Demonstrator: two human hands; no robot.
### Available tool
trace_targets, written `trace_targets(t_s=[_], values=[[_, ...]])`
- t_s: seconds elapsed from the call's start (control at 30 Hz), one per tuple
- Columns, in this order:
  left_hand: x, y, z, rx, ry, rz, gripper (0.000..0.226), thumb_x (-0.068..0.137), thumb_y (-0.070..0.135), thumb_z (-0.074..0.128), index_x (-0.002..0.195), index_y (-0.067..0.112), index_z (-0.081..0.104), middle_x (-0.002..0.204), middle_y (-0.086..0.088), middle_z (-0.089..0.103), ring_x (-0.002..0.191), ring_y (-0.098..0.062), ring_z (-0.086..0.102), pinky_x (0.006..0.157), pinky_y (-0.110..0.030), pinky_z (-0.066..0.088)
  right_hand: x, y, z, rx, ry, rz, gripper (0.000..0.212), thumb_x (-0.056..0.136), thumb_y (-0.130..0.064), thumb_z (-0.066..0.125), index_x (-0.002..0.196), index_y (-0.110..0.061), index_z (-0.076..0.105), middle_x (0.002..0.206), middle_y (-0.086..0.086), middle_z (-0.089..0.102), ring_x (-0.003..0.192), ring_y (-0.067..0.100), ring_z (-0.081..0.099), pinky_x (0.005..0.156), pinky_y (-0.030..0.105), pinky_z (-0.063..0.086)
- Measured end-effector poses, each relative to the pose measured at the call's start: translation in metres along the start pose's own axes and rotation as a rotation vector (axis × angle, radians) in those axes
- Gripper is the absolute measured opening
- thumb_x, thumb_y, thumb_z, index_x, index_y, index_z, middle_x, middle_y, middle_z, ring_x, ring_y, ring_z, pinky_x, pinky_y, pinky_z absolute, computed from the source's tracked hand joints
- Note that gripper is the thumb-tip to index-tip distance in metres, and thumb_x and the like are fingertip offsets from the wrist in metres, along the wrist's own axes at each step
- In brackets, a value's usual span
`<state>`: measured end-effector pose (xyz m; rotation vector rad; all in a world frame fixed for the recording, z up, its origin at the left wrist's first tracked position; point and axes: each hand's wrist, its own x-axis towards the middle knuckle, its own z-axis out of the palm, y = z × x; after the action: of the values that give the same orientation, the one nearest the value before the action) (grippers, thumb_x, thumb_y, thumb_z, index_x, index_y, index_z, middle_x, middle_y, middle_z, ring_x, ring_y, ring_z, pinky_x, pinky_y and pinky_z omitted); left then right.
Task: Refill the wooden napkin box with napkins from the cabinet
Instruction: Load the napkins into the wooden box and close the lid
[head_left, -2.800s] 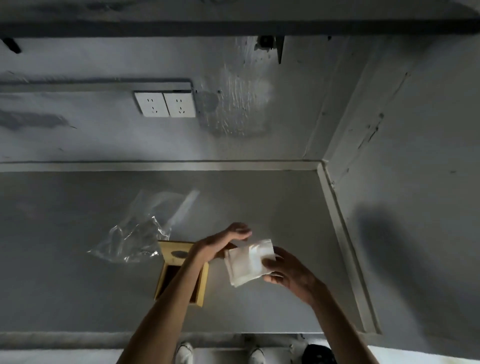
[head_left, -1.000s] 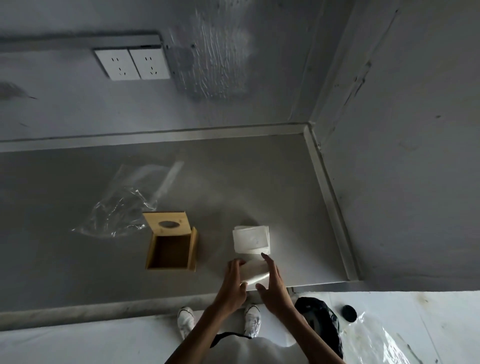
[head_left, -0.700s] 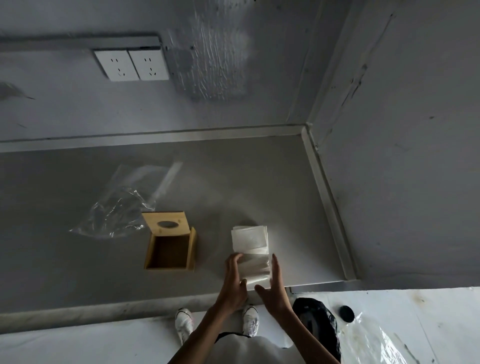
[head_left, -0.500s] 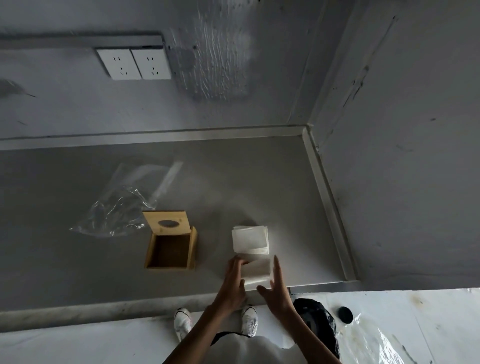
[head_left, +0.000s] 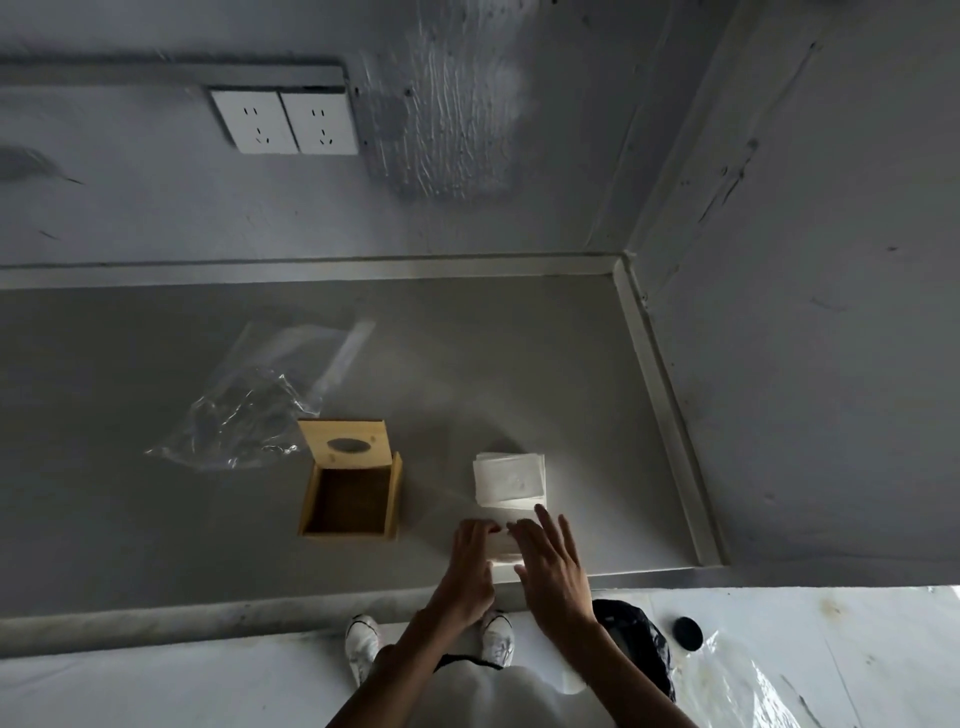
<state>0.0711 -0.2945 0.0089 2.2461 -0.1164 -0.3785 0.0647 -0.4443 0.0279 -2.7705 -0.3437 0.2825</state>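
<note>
The wooden napkin box (head_left: 353, 501) stands on the grey counter (head_left: 156, 545) with its lid (head_left: 344, 444) flipped back and its inside bare. To its right lies a stack of white napkins (head_left: 509, 478). A second, nearer napkin stack (head_left: 503, 551) sits by the counter's front edge, mostly hidden under my hands. My left hand (head_left: 470, 564) curls over its left side. My right hand (head_left: 550, 566) lies flat on top of it with fingers spread.
A crumpled clear plastic bag (head_left: 249, 410) lies left of and behind the box. Two wall sockets (head_left: 285, 122) sit on the back wall; a side wall (head_left: 805, 364) bounds the counter on the right. On the floor are a black bag (head_left: 636, 639) and a round black lid (head_left: 687, 631).
My hands, which flanked the nearer napkin stack, have closed in over it; the right hand now covers its top. The box and far stack stay put.
</note>
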Motion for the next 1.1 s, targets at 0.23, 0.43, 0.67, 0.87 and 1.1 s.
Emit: trace_targets(t_s=[0.23, 0.43, 0.67, 0.87, 1.1], values=[[-0.005, 0.002, -0.03, 0.056, -0.068, 0.067, 0.067, 0.085, 0.006, 0.055, 0.144, 0.013, 0.024, 0.144, -0.008, 0.027, 0.133, -0.02, 0.027, 0.108, -0.021, 0.029, 0.02, 0.007, -0.021, 0.077, -0.039, 0.071, 0.05, 0.071, -0.017, 0.08, 0.117, -0.028, 0.064, 0.107, -0.005, 0.069, 0.089, 0.016, 0.068, 0.079, 0.033, 0.057], [-0.033, -0.024, -0.124, 0.024, 0.53, 0.107, 0.024, 0.091, 0.014, 0.049, 0.112, 0.017, 0.059, 0.107, -0.002, 0.066, 0.096, -0.009, 0.06, 0.08, -0.02, 0.051, 0.04, 0.033, -0.086, 1.016, 0.044, 0.6, 0.049, 0.071, -0.014, 0.082, 0.113, -0.006, 0.059, 0.094, 0.024, 0.068, 0.063, 0.015, 0.068, 0.047, 0.011, 0.048], [-0.016, -0.107, -0.21, -0.179, 0.28, -0.476, 0.042, 0.087, 0.005, 0.048, 0.128, 0.008, 0.05, 0.125, -0.013, 0.059, 0.111, -0.028, 0.055, 0.097, -0.038, 0.043, 0.102, -0.115, -0.098, 0.764, -0.379, 0.241, 0.059, 0.078, -0.021, 0.077, 0.13, -0.018, 0.048, 0.118, 0.006, 0.062, 0.103, 0.017, 0.06, 0.08, 0.015, 0.048], [-0.015, -0.12, -0.223, -0.435, 0.047, -0.416, 0.029, 0.088, 0.0, 0.049, 0.106, 0.02, 0.057, 0.102, -0.005, 0.068, 0.081, -0.016, 0.061, 0.064, -0.023, 0.045, 0.166, -0.206, -0.071, 0.134, -0.576, -0.02, 0.067, 0.089, -0.022, 0.063, 0.146, -0.036, 0.031, 0.149, 0.0, 0.045, 0.127, 0.024, 0.052, 0.101, 0.033, 0.044], [-0.014, -0.132, -0.228, -0.393, -0.023, -0.357, 0.042, 0.078, -0.01, 0.044, 0.115, 0.006, 0.054, 0.102, -0.002, 0.063, 0.083, -0.006, 0.061, 0.061, -0.009, 0.047, 0.192, -0.23, -0.049, -0.105, -0.725, -0.032, 0.055, 0.09, -0.011, 0.058, 0.141, -0.023, 0.04, 0.142, 0.008, 0.048, 0.118, 0.027, 0.052, 0.081, 0.026, 0.038]])
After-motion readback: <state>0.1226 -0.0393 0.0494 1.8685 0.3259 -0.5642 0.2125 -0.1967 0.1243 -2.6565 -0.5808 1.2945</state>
